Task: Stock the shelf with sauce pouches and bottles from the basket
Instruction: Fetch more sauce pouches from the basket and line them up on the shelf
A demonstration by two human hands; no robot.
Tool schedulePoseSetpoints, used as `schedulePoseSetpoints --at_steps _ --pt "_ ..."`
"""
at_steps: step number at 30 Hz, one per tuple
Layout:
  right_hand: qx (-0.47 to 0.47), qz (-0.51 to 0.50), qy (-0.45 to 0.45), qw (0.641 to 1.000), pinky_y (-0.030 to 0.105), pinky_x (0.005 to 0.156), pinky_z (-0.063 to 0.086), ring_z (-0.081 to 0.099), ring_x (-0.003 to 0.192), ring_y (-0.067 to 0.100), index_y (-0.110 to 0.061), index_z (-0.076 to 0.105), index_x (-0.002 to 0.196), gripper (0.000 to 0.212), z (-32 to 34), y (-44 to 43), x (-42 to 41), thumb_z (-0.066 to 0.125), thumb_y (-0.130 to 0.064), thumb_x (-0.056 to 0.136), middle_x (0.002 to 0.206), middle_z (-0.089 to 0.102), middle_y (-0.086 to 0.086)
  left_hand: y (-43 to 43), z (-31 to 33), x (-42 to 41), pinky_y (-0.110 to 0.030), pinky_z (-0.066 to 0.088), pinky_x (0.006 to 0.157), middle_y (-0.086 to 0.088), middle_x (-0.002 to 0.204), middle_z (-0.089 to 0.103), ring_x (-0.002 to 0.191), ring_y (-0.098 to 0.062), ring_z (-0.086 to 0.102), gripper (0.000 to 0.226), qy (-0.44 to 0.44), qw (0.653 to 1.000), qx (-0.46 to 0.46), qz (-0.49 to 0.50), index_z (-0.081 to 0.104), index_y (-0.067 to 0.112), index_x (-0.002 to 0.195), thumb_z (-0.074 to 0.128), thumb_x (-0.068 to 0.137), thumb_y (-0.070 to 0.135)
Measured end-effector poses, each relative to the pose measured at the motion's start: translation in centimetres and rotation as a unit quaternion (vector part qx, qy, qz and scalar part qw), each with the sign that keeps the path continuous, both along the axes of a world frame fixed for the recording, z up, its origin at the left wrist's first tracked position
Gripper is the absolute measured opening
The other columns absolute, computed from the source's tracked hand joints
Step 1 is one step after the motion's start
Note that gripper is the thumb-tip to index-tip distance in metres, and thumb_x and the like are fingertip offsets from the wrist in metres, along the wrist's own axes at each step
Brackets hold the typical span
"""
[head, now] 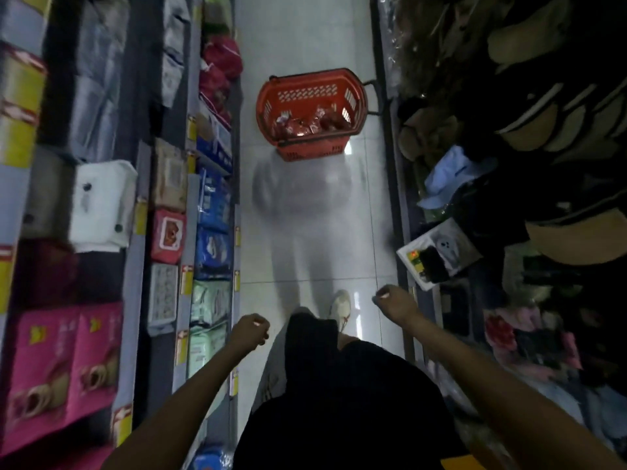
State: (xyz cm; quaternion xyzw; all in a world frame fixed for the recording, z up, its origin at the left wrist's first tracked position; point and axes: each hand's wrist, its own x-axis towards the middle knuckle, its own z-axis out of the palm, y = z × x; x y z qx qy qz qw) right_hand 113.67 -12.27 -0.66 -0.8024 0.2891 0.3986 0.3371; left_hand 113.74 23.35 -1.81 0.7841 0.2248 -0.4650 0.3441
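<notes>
From the head camera I am looking down a narrow shop aisle, and the red basket (305, 95) sits on the pale tiled floor (305, 239) well ahead of me, close to the right-hand display. It holds a heap of red sauce pouches (298, 125) piled at its bottom; the picture is too blurred for me to pick out any bottles among them. My left hand (251, 330) and right hand (393, 300) both hang out in front with the fingers loosely curled, and I see nothing held in either one. One light shoe (341, 305) is stepping forward between them. I judge this to be the approach step: walking up to the basket to fetch stock, with no item in hand. The next move calls for closing the gap, bending down and reaching into the basket to take hold of a pouch, then carrying it to its place. The shelving on my left (130, 334) is packed with boxed and bagged goods, and the right side carries hats (529, 39) and clothing, so I cannot tell from here which shelf takes the sauce.
</notes>
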Motion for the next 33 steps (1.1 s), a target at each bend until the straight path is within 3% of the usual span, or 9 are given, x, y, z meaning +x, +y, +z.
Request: schedulePoseSetpoints --at_steps 5,9,11,13,16,19,24,29,33 --pt "0.077 0.038 -0.055 0.995 0.033 0.09 0.053 0.07 0.102 0.026 -0.015 0.068 0.12 0.031 1.6 3.6 15.4 0.063 -0.033 0.096 0.114 0.073 0.007 3.6 -2.5 5.9 -0.018 0.036 0.044 -0.018 0.072 0.056 0.044 -0.018 0.056 0.022 0.043 0.996 0.072 0.011 0.056 0.004 0.079 0.055 0.1 0.0" --pt "0.088 0.053 -0.066 0.992 0.03 0.085 0.051 0.07 0.099 0.022 -0.016 0.067 0.121 0.031 1.0 4.5 24.9 0.061 -0.034 0.097 0.111 0.073 0.003 3.9 -5.0 13.2 -0.021 0.047 0.051 -0.007 0.078 0.069 0.062 -0.019 0.066 0.018 0.109 0.985 0.064 0.117 0.062 0.013 0.088 0.053 0.103 0.012" --pt "0.067 0.057 -0.052 0.995 0.031 0.087 0.051 0.069 0.102 0.023 -0.016 0.067 0.122 0.03 0.0 3.7 28.8 0.061 -0.033 0.098 0.111 0.072 0.004 4.1 -5.9 17.8 -0.014 0.037 0.041 -0.006 0.06 0.065 0.045 -0.016 0.059 0.021 0.098 0.989 0.081 0.07 0.061 0.01 0.084 0.053 0.104 0.013" --pt "0.041 0.05 -0.029 0.997 0.034 0.091 0.052 0.068 0.102 0.026 -0.015 0.067 0.121 0.03 -0.8 2.3 32.1 0.062 -0.032 0.097 0.111 0.073 0.006 3.7 -6.6 23.3 -0.013 0.03 0.041 -0.007 0.053 0.061 0.038 -0.015 0.052 0.018 0.087 0.993 0.072 0.045 0.06 0.01 0.079 0.064 0.095 0.018" --pt "0.005 0.037 0.003 0.999 0.034 0.091 0.05 0.066 0.103 0.027 -0.014 0.068 0.117 0.029 -1.7 -0.1 36.6 0.062 -0.033 0.096 0.115 0.073 0.01 0.6 -5.4 33.2 -0.019 0.035 0.049 -0.013 0.072 0.066 0.053 -0.019 0.057 0.014 0.08 0.994 0.01 0.069 0.062 0.009 0.086 0.062 0.099 0.014" --pt "0.0 0.011 0.027 1.0 0.037 0.094 0.05 0.065 0.108 0.027 -0.016 0.067 0.115 0.036 -2.5 -1.7 41.5 0.06 -0.047 0.097 0.12 0.069 0.009 -2.0 -4.7 43.2 -0.024 0.039 0.055 -0.012 0.077 0.07 0.063 -0.022 0.061 0.014 0.046 0.996 -0.017 0.068 0.064 0.009 0.091 0.057 0.102 0.014" --pt "0.007 0.002 0.038 0.999 0.03 0.081 0.047 0.067 0.101 0.026 -0.02 0.066 0.112 0.028 -5.2 -2.7 51.1 0.06 -0.043 0.097 0.104 0.071 0.003 -6.2 -5.5 57.6 -0.027 0.047 0.063 -0.013 0.085 0.073 0.073 -0.025 0.067 0.012 -0.025 0.997 -0.047 0.06 0.068 0.011 0.098 0.06 0.102 0.019" --pt "0.047 0.026 0.025 0.998 0.04 0.091 0.055 0.07 0.1 0.028 -0.022 0.067 0.112 0.025 -13.4 -3.5 62.3 0.062 -0.039 0.095 0.108 0.074 0.006 -8.7 -13.1 67.8 -0.034 0.053 0.075 -0.012 0.09 0.075 0.079 -0.026 0.071 0.015 -0.071 0.995 -0.02 0.067 0.07 0.013 0.102 0.059 0.103 0.023" --pt "0.052 0.023 -0.017 0.998 0.032 0.079 0.05 0.069 0.095 0.024 -0.017 0.068 0.109 0.022 -22.7 -4.4 70.3 0.06 -0.033 0.096 0.103 0.074 0.004 -9.7 -23.1 72.3 -0.044 0.057 0.086 -0.009 0.096 0.074 0.09 -0.03 0.069 0.019 -0.121 0.989 0.067 0.049 0.068 0.019 0.102 0.055 0.099 0.032"
